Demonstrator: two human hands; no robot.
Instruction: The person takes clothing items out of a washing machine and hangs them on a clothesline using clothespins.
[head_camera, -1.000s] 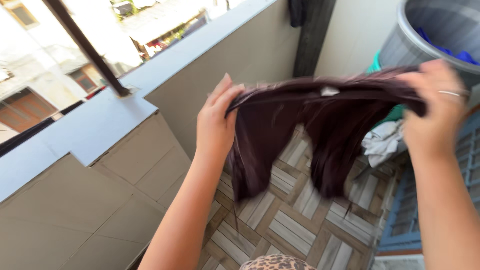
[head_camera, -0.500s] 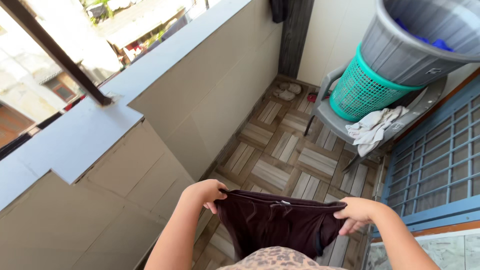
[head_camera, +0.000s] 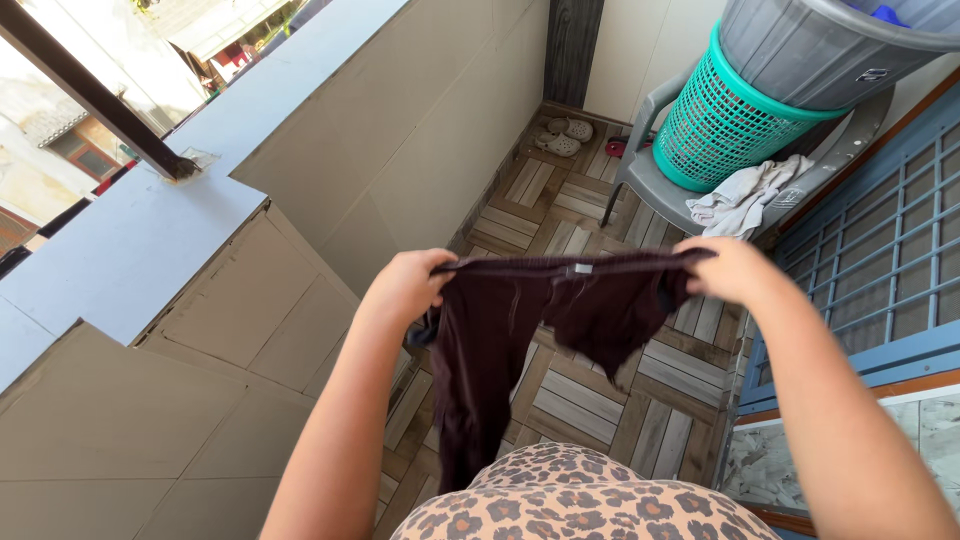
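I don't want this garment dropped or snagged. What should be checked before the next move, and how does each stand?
1. Left hand grips the dark garment at its waistband: ok.
2. Right hand grips the other end: ok.
3. Waistband stretched flat between the hands: ok.
4. Garment hangs off the floor: ok.
5. Garment apart from the wall: ok.
6. Garment right side out: cannot tell.

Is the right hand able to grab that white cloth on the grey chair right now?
Probably not yet: the right hand is busy gripping the dark brown garment, and the crumpled white cloth lies farther off on the grey plastic chair, though nothing blocks the way.
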